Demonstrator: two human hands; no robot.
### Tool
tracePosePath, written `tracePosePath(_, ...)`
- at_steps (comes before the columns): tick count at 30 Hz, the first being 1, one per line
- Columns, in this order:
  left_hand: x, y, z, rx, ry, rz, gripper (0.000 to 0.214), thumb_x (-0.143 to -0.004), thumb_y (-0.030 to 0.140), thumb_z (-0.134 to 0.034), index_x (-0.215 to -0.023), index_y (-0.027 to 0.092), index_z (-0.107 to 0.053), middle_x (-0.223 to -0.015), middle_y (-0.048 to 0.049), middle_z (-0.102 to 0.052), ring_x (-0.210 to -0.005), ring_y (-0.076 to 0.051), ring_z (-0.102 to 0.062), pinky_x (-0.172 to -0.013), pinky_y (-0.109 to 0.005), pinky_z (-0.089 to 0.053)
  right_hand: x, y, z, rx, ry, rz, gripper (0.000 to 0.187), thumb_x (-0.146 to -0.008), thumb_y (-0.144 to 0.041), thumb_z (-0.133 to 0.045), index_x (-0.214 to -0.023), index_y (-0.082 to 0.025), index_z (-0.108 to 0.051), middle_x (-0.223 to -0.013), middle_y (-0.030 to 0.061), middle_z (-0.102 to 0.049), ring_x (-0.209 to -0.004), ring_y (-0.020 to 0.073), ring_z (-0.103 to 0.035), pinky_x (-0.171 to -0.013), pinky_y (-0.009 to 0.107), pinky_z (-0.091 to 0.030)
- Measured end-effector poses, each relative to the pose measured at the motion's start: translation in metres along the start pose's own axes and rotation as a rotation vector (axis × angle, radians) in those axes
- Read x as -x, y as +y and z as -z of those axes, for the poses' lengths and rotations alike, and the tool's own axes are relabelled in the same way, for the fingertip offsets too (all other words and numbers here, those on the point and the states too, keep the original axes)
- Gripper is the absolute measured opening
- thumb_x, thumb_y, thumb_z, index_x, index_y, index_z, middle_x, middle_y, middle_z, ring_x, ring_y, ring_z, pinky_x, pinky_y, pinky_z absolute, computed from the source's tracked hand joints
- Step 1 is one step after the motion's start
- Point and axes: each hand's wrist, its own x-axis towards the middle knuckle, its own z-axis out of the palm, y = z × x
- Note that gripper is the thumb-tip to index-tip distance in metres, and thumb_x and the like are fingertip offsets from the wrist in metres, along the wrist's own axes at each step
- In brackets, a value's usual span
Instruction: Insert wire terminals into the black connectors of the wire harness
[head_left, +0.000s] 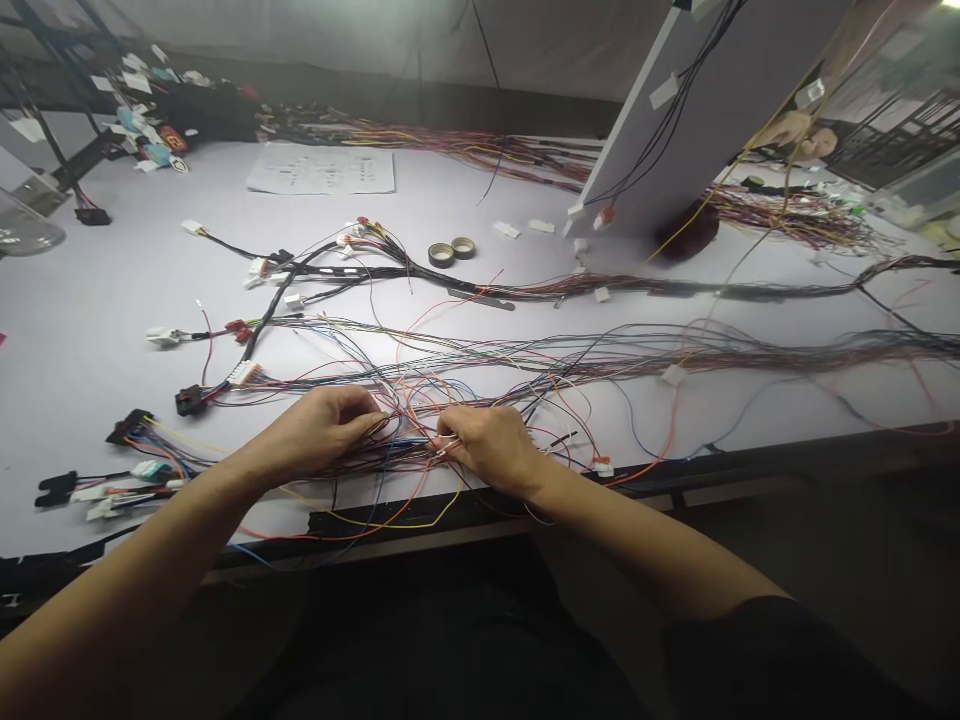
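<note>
The left hand (pixel 319 425) pinched thin wires (pixel 409 442) between thumb and fingertips, while the right hand (pixel 495 447) had its fingers curled closed on strands of the same tangle. The wires lay near the table's (pixel 112 300) front edge, running between and past both hands. Left of them sat a black plug (pixel 189 400). Beyond, a taped cable (pixel 439 279) crossed the tabletop, two tape rolls (pixel 441 261) just behind it. Farther back lay a paper sheet (pixel 321 170); another person's hand (pixel 815 143) showed at upper right.

Paper sheet (pixel 322 170) (printed), tape rolls (pixel 441 263)
</note>
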Motion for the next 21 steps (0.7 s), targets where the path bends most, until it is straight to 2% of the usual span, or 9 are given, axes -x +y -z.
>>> tracePosePath(2, 0.0, -0.003, 0.0, 0.038, 0.032, 0.013, 0.033, -0.076, 0.051, -0.061, -0.071, 0.019, -0.063, -0.056, 0.0029, -0.055, -0.051, -0.011, -0.044, -0.048, -0.023, -0.035, 0.0, 0.0, -0.001, 0.0, 0.006, -0.002, 0.018, -0.091, -0.04, -0.062, -0.092, -0.022, -0.063, -0.091, -0.0013, -0.074, -0.08, 0.0151, -0.067, -0.057, 0.027, -0.028)
tracePosePath(5, 0.0, -0.01, -0.001, 0.097, 0.146, -0.006, 0.035, -0.073, 0.051, -0.065, -0.087, 0.018, -0.067, -0.066, 0.0008, -0.061, -0.058, -0.013, -0.051, -0.053, -0.024, -0.041, 0.001, 0.001, -0.002, -0.001, 0.026, 0.01, 0.019, -0.091, -0.041, -0.062, -0.091, -0.022, -0.062, -0.092, -0.0013, -0.074, -0.08, 0.0147, -0.067, -0.057, 0.027, -0.028)
tracePosePath(8, 0.0, -0.018, -0.002, 0.022, 0.237, -0.056, 0.04, -0.075, 0.051, -0.063, -0.097, 0.019, -0.071, -0.079, -0.0041, -0.067, -0.066, -0.016, -0.057, -0.06, -0.027, -0.045, 0.001, 0.001, -0.002, 0.003, 0.03, 0.014, 0.019, -0.092, -0.041, -0.061, -0.091, -0.022, -0.062, -0.092, -0.0018, -0.074, -0.08, 0.0145, -0.067, -0.057, 0.027, -0.028)
tracePosePath(11, 0.001, -0.022, 0.0, -0.093, 0.225, -0.101, 0.034, -0.076, 0.05, -0.06, -0.086, 0.021, -0.076, -0.076, -0.0046, -0.065, -0.067, -0.017, -0.058, -0.062, -0.028, -0.046, 0.001, 0.0, -0.001, 0.008, 0.011, -0.001, 0.019, -0.092, -0.041, -0.06, -0.091, -0.022, -0.063, -0.092, -0.001, -0.074, -0.08, 0.0146, -0.067, -0.056, 0.027, -0.027)
tracePosePath(14, 0.003, -0.026, 0.003, -0.062, 0.231, -0.101, 0.033, -0.076, 0.051, -0.061, -0.085, 0.022, -0.076, -0.076, -0.0044, -0.065, -0.071, -0.018, -0.06, -0.065, -0.029, -0.046, 0.001, 0.0, -0.002, 0.011, 0.012, -0.006, 0.018, -0.092, -0.04, -0.06, -0.091, -0.022, -0.063, -0.091, -0.0009, -0.074, -0.079, 0.0147, -0.067, -0.056, 0.027, -0.026)
tracePosePath(17, 0.007, -0.029, 0.004, -0.003, 0.247, -0.055, 0.034, -0.076, 0.051, -0.063, -0.084, 0.02, -0.074, -0.079, -0.0042, -0.067, -0.073, -0.019, -0.06, -0.066, -0.029, -0.046, 0.001, 0.001, -0.004, 0.014, 0.034, 0.002, 0.018, -0.092, -0.039, -0.061, -0.091, -0.022, -0.063, -0.09, -0.0016, -0.074, -0.078, 0.0149, -0.067, -0.055, 0.028, -0.025)
tracePosePath(21, 0.009, -0.027, -0.006, 0.095, 0.239, 0.059, 0.04, -0.078, 0.055, -0.06, -0.087, 0.017, -0.071, -0.075, -0.0037, -0.066, -0.068, -0.018, -0.057, -0.062, -0.029, -0.044, 0.001, 0.001, -0.005, 0.007, 0.032, 0.009, 0.019, -0.092, -0.04, -0.06, -0.091, -0.021, -0.063, -0.091, -0.0018, -0.074, -0.078, 0.0147, -0.068, -0.056, 0.028, -0.025)
